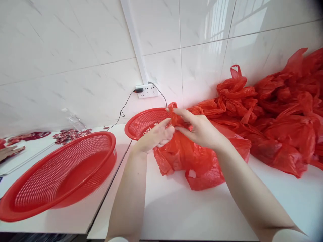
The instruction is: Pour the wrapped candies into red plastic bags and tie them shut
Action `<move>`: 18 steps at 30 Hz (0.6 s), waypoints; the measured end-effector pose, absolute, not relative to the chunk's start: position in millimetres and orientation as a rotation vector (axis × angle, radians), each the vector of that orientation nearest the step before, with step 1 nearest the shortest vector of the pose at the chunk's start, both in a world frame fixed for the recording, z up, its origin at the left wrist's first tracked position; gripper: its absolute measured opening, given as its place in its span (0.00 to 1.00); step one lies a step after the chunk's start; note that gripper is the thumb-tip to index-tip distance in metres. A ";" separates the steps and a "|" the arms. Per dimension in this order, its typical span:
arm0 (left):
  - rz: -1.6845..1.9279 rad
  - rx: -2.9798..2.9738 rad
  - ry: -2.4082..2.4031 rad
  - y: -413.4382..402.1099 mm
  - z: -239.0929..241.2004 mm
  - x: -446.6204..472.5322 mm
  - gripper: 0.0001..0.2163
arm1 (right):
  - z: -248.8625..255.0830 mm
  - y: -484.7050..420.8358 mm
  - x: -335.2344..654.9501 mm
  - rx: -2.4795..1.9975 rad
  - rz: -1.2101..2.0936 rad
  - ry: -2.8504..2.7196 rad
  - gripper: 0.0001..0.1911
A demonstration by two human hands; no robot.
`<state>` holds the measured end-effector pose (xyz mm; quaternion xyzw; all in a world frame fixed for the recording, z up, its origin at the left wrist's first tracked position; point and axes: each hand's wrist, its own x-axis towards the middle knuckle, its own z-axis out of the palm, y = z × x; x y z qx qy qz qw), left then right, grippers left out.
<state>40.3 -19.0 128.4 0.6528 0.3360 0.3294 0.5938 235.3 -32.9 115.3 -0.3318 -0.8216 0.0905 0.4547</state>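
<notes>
A crumpled red plastic bag (199, 164) lies on the white table, its upper end raised between my two hands. My left hand (157, 136) has its fingers curled and closed on the bag's gathered top. From the other side, my right hand (195, 126) pinches the same bunched part, thumb below and fingers above. One loop handle of the bag droops toward the table's front. Just behind my hands stands a small red plastic basket (136, 124) with small pale and red items inside, partly hidden by my left hand.
A large red mesh basket (83, 168) stands at the left. Many red plastic bags (280, 117) are heaped at the right against the tiled wall. A power strip (147, 91) with black cords is on the wall. At far left are patterned red pieces (70, 135) and another person's hand (10, 153).
</notes>
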 end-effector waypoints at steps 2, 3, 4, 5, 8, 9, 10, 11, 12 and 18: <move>0.755 1.547 0.782 -23.4 126.7 48.3 0.13 | 120.5 -41.8 232.3 -0.668 0.183 -2.076 0.22; 0.788 1.535 0.797 -25.1 126.6 51.0 0.13 | 123.1 -44.8 231.9 -0.608 0.187 -2.108 0.18; 0.829 1.508 0.816 -26.3 126.8 52.9 0.15 | 125.2 -46.6 232.3 -0.563 0.222 -2.136 0.15; 0.869 1.472 0.836 -26.9 127.1 54.2 0.15 | 126.6 -46.7 233.2 -0.532 0.289 -2.142 0.12; 0.952 1.390 0.859 -25.4 127.4 56.1 0.14 | 124.8 -38.7 237.4 -0.491 0.572 -1.998 0.08; 0.958 1.379 0.852 -24.2 126.8 56.5 0.14 | 122.5 -34.1 238.3 -0.488 0.647 -1.943 0.08; 0.959 1.373 0.842 -22.7 125.7 56.9 0.14 | 119.6 -29.3 238.8 -0.497 0.697 -1.905 0.07; 0.959 1.370 0.833 -21.1 124.4 57.3 0.15 | 116.6 -24.5 238.9 -0.517 0.720 -1.884 0.07; 0.954 1.364 0.825 -19.3 123.0 57.6 0.16 | 113.7 -20.0 238.8 -0.546 0.718 -1.872 0.07; 0.837 1.123 0.805 -4.1 117.5 54.7 0.16 | 102.4 0.5 244.6 -0.866 0.316 -1.802 0.09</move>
